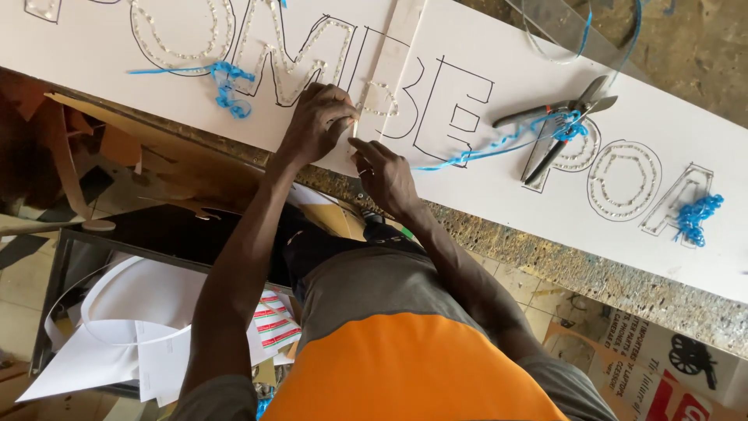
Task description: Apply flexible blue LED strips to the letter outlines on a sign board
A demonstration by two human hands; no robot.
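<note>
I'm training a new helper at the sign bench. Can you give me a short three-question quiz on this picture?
1. True or false: the pliers lie on the white board, untouched by either hand.
2. Which lies across the pliers? A) blue cord B) a ruler C) a brush
3. Fill in: the left hand and right hand meet at the board's ____ edge, the one closest to the person.

Key
1. True: both hands work well apart from the pliers.
2. A: the blue cord runs over them.
3. Near: both hands pinch a small pale piece there; what it is cannot be told.
</note>
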